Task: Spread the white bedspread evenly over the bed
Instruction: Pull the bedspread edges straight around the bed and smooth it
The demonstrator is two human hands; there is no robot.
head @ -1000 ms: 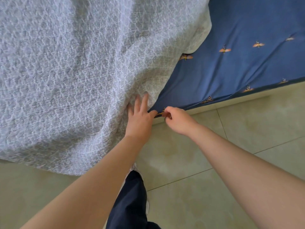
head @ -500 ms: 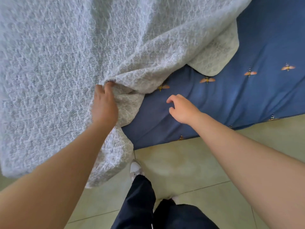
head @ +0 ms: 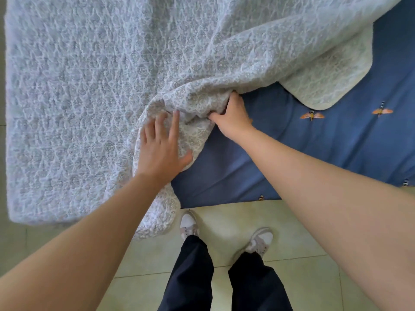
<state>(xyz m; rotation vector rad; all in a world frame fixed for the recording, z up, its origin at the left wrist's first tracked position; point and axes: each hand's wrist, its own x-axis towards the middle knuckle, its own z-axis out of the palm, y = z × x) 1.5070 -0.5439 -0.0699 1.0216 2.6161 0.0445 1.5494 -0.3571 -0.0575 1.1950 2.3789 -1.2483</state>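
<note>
The white quilted bedspread (head: 94, 86) covers the left and far part of the bed and hangs over its near left edge. A folded-back flap shows its underside at the right. The bed's blue sheet (head: 325, 149) with orange insect prints lies bare at the right. My left hand (head: 161, 147) rests flat with straight fingers on a bunched fold of the bedspread. My right hand (head: 233, 117) grips that fold just to the right, fingers tucked into the cloth.
Pale floor tiles (head: 298, 232) run along the bed's near edge. My two feet in light shoes (head: 189, 223) and dark trouser legs stand close to the bed below my hands.
My right hand moved from hovering over the blue sheet onto the bunched fold and took hold of it. My left hand let go of the cloth and now lies flat on it.
</note>
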